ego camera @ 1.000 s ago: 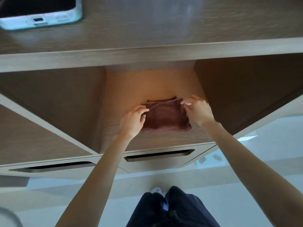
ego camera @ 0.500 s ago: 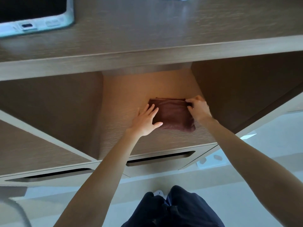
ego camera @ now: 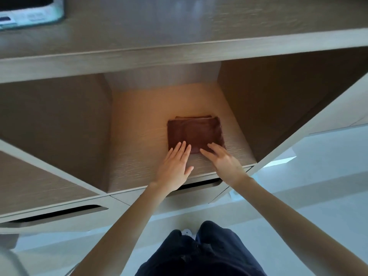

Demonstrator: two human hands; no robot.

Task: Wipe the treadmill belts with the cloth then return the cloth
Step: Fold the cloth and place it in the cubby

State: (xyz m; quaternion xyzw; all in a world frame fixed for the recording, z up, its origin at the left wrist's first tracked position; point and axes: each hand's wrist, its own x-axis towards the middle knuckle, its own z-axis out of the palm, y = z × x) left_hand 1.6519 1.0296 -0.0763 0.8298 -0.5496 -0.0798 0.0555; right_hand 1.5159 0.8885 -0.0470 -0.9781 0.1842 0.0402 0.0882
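Left hand (ego camera: pixel 175 164) and right hand (ego camera: pixel 225 162) slid back, hiding part of the cloth (ego camera: pixel 195 132).

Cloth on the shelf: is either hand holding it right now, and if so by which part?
Nothing is held. The folded cloth lies flat on the shelf. The left hand and right hand have straight fingers, with the tips on its near edge and no grip.

Left hand (ego camera: pixel 175 166): palm down, fingers straight and held together, thumb spread to the side.
Right hand (ego camera: pixel 223 160): palm down, fingers extended and slightly fanned, angled forward and to the left.
Left forearm (ego camera: pixel 123 220): bare, stretched forward and rightward.
Right forearm (ego camera: pixel 288 212): bare, stretched forward and leftward.
Both hands: side by side, near each other, not touching.
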